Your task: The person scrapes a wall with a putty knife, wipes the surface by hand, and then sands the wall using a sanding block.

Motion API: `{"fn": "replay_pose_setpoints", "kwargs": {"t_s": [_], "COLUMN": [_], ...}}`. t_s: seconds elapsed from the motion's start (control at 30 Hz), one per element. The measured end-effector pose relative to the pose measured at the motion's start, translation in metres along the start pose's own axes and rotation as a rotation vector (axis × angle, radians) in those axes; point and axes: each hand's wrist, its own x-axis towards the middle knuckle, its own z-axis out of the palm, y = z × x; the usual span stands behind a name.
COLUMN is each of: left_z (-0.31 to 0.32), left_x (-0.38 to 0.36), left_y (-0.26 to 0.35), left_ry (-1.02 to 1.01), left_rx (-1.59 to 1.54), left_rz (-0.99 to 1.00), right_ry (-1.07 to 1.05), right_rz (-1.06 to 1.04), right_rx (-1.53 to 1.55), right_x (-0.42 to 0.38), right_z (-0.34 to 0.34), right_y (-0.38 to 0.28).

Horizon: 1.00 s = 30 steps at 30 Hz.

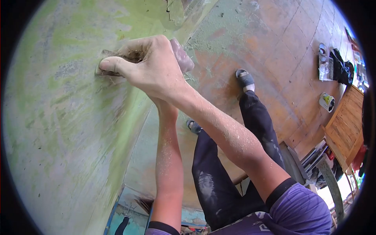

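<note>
My right hand [160,72] is closed around a dusty scraper, its thumb laid along the tool. The scraper's flat blade end [98,70] meets the green and white patchy wall [66,117]. A pinkish, blocky piece [182,56] sticks out past the back of my right hand. My left hand [166,105] comes up from below and passes behind the right one; only its wrist area shows and its fingers are hidden. Pale flakes and dust cover both forearms.
Green scrapings lie on the tiled floor [274,74] along the wall's foot. My sandalled feet stand there. A white bucket [326,102], a wooden panel [344,125], a black bag [342,66] and assorted clutter are on the right. A bit of damaged wall [175,11] shows at the top.
</note>
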Motion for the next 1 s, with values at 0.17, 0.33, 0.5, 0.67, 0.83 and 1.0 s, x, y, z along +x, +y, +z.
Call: {"fn": "replay_pose_setpoints", "kwargs": {"t_s": [0.17,0.33,0.5,0.67,0.83,1.0], "left_z": [0.004,0.011,0.010,-0.012,-0.010,-0.027], "left_x": [-0.001,-0.002,0.019,0.029,0.033,0.023], "left_y": [0.006,-0.014,0.022,0.077,0.077,0.104], "left_ry": [-0.017,0.014,0.001,0.109,0.157,0.086], "left_rx": [-0.022,0.117,0.034,-0.270,-0.197,-0.065], "left_rz": [-0.007,-0.048,-0.014,0.183,0.272,0.265], "right_ry": [-0.074,-0.068,0.043,-0.010,-0.013,-0.017], "right_rz": [0.113,-0.019,0.036,0.014,-0.045,0.057], "right_rx": [0.053,0.006,0.043,0.087,0.049,0.084], "right_x": [0.011,0.009,0.023,0.039,0.044,0.040], "right_z": [-0.009,-0.009,-0.019,-0.029,-0.034,-0.037], "right_y": [0.070,-0.007,0.042,0.030,0.012,-0.011]}}
